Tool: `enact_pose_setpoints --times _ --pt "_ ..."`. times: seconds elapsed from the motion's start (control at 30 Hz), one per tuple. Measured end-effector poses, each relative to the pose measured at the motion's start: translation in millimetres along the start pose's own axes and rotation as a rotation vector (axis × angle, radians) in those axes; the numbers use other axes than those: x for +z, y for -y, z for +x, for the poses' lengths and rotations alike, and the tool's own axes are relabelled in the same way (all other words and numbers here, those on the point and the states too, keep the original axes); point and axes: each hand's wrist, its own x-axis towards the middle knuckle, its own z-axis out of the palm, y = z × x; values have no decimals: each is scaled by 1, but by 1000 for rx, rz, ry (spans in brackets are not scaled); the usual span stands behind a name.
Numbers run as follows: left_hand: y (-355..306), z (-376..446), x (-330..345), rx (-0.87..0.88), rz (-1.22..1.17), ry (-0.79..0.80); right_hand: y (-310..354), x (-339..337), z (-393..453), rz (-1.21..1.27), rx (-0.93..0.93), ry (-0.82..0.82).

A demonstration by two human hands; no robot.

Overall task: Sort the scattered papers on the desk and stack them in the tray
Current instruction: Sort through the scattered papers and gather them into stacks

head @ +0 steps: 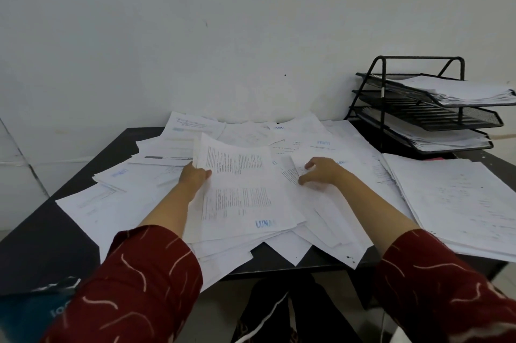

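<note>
Several white printed papers (pixel 173 144) lie scattered over the dark desk (pixel 42 236). My left hand (pixel 194 176) grips the left edge of a small stack of printed sheets (pixel 245 192), its far end curling upward. My right hand (pixel 321 171) rests with curled fingers on a loose sheet (pixel 293 172) to the right of that stack and pinches it. A neater pile of papers (pixel 460 200) lies at the desk's right side. The black three-tier mesh tray (pixel 435 116) stands at the back right, with paper in its top and bottom tiers.
A white wall rises right behind the desk. A dark blue folder or booklet (pixel 36 309) lies at the desk's near left corner. Some sheets hang over the desk's front edge (pixel 296 257). My legs are visible below the desk.
</note>
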Motion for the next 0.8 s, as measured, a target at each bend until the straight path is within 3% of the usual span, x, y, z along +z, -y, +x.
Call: enact_pose_setpoints --times 0.13,0.23,0.33,0.53,0.7,0.8 --pt "3 1 -4 -6 -12 19 4 -12 -9 24 38 -378" --pt "7 5 -9 -35 -33 37 8 -15 -14 124 -10 -501" --pt "8 7 -10 -49 -77 42 14 -11 -15 102 -101 -399" --pt "12 8 -16 -73 -167 -15 33 10 -20 -35 -93 -105" --pt "16 9 -18 -69 -193 -26 47 17 -24 -272 18 44" --pt "15 7 -16 -44 -175 -38 52 21 -22 -340 -11 75"
